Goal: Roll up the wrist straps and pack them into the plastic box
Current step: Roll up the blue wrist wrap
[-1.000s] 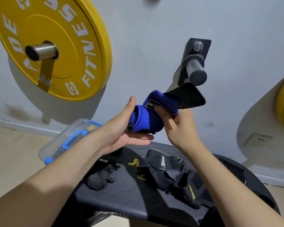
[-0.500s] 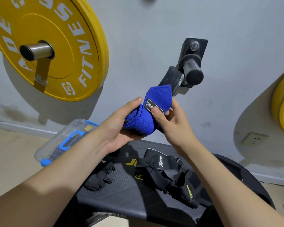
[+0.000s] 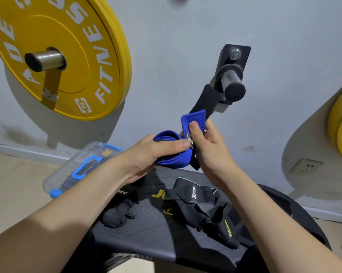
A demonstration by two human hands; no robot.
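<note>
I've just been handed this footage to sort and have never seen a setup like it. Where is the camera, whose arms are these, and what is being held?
There is no machine here. These are a person's two bare arms, filmed by one wide-angle camera worn on the head, looking forward and down.

The left hand grips a partly rolled blue wrist strap. The right hand pinches the strap's loose end, which sticks upward.

Below the hands is a black bench. On it lie a heap of black straps and a smaller black bundle. Left of the bench is a clear plastic box with a blue handle.

On the wall behind hang a yellow weight plate and a bare metal peg.
</note>
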